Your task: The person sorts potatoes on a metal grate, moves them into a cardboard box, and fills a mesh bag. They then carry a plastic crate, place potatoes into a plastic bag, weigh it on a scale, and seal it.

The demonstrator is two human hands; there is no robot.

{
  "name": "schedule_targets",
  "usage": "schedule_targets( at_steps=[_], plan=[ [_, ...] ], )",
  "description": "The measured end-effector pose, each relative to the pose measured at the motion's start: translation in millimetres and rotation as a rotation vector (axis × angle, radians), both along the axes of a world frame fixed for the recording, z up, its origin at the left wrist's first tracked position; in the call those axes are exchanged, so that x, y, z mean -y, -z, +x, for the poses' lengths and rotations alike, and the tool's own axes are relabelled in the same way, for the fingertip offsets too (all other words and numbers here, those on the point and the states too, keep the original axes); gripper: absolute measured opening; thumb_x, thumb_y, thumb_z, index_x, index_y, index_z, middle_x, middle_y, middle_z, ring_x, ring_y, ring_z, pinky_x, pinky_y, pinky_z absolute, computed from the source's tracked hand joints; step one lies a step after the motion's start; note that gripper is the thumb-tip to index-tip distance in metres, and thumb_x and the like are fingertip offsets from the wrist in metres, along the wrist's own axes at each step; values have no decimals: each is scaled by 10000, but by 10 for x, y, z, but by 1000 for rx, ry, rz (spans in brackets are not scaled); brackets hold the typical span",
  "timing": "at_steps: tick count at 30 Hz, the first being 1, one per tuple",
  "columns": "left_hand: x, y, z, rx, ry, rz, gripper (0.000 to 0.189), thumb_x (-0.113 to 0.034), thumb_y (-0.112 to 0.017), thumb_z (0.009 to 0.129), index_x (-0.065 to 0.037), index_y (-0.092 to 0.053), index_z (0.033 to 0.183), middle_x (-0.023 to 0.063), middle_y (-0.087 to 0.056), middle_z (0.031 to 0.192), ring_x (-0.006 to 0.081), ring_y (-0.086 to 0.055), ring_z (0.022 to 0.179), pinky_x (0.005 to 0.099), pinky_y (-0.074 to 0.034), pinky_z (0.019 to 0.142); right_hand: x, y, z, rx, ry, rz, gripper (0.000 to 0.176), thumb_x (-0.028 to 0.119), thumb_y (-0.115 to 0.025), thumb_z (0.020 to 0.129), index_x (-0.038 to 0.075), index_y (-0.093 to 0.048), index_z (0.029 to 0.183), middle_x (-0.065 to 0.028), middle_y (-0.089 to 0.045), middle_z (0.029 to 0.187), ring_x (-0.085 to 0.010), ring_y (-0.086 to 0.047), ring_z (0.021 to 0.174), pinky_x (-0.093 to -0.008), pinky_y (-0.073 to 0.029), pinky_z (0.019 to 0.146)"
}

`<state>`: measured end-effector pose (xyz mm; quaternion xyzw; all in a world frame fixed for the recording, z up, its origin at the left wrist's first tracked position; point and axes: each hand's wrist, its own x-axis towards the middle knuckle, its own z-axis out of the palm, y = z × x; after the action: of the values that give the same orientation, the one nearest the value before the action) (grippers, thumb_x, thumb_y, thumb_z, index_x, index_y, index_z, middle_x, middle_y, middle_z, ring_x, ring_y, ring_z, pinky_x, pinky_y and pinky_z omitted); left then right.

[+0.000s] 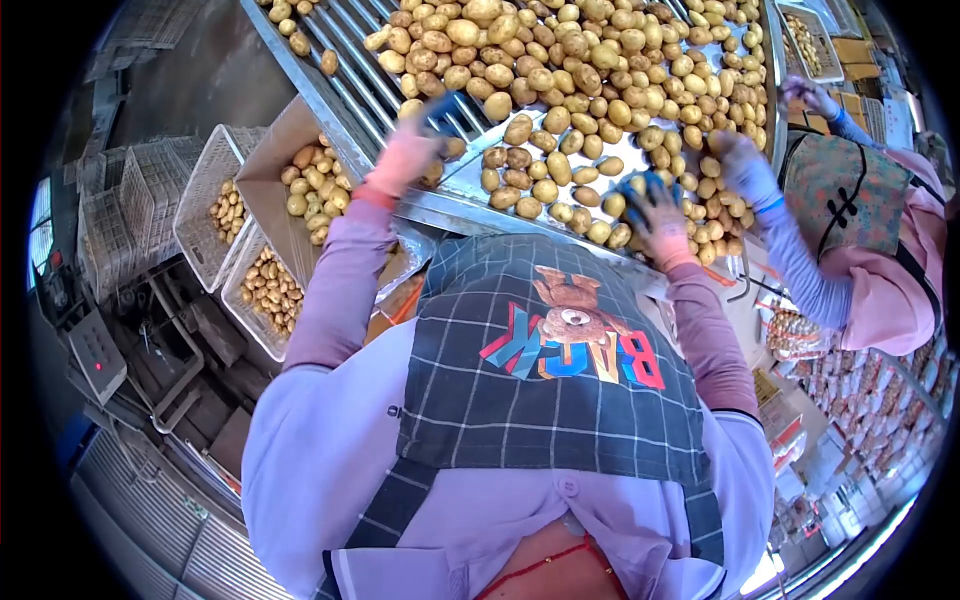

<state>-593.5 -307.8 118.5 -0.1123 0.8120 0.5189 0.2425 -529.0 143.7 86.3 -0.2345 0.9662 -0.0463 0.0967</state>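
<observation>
Many potatoes (pixel 590 70) lie spread over a metal sorting table (pixel 450 213). My left hand (pixel 415 150), in a pink and blue glove, is over the table's left part beside the bars; motion smears its fingers, and whether it holds anything is unclear. Near the table's front edge, my right hand (pixel 652 210), gloved in pink and blue, rests on potatoes with its fingers spread.
A cardboard box of potatoes (pixel 270 165) and white crates (pixel 205 190) with smaller potatoes stand at the left. On the right, a co-worker's gloved hands (pixel 745 170) reach to the table. Metal bars (pixel 345 60) run along its left part.
</observation>
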Motion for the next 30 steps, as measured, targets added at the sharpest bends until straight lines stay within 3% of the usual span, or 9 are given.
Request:
schedule_targets(
  at_steps=[4,8,10,13,15,19,23,26,30],
  plan=[
    [828,169,-337,-855,-220,-540,670,-33,-570,751,-49,-408,1401,254,-563,1205,303,-554,1148,412,-444,966,-69,127,-509,-183,373,-307,378,229,-641,823,178,-626,1198,-133,-609,1194,-342,-553,1112,-455,-395,1007],
    [641,357,-846,-317,105,-263,686,-55,-553,750,-142,-411,1415,317,-534,1223,380,-591,1090,382,-486,951,1019,-267,-1369,-140,311,-625,361,293,-612,876,130,-624,1198,-160,-609,1188,-320,-572,1097,-410,-429,982],
    [-75,328,-654,-403,240,-606,531,-42,-548,780,-98,-530,1307,267,-593,1148,419,-629,912,422,-520,855,1511,-190,-1465,22,310,-256,506,371,-606,875,147,-525,1322,-217,-504,1328,-376,-480,1225,-467,-351,1057],
    [-512,266,-136,-146,335,-243,653,-28,-517,769,-173,-449,1402,297,-505,1288,403,-518,1180,379,-409,1032,1695,-79,-956,-61,145,-156,597,416,-607,852,230,-437,1393,-333,-244,1460,-464,-332,1322,-519,-261,1111],
    [-605,279,313,-414,299,-234,610,-38,-528,768,-163,-497,1365,233,-311,1485,381,-343,1353,368,-272,1129,1189,70,-776,-100,-58,-182,569,354,-608,853,235,-441,1384,-245,-280,1485,-426,-329,1339,-523,-279,1101],
    [-546,87,838,-590,-120,-317,453,-66,-581,808,-78,-566,1261,212,-487,1351,376,-464,1248,409,-357,1069,194,112,-743,-150,101,109,463,326,-561,881,238,-517,1333,-74,-427,1444,-324,-437,1261,-520,-288,1087],
    [-671,48,1008,-297,173,-483,341,-213,-638,825,-77,-614,1137,172,-621,1114,329,-613,1002,435,-475,864,672,-141,-502,-244,192,-238,358,215,-621,810,161,-600,1164,-125,-550,1221,-344,-488,1178,-525,-316,1053],
    [-875,55,807,-272,333,-683,373,-367,-652,814,-70,-627,1040,127,-666,961,305,-657,847,436,-499,727,1015,-259,-162,31,-475,-253,391,220,-612,820,185,-574,1208,-116,-536,1232,-345,-475,1188,-503,-285,1113],
    [-1031,120,562,-144,503,-691,438,-452,-670,775,-53,-642,954,157,-679,882,305,-665,849,433,-499,738,458,8,-367,129,-156,-126,420,225,-579,871,259,-540,1288,-135,-453,1366,-358,-436,1243,-510,-260,1117]
  ],
)
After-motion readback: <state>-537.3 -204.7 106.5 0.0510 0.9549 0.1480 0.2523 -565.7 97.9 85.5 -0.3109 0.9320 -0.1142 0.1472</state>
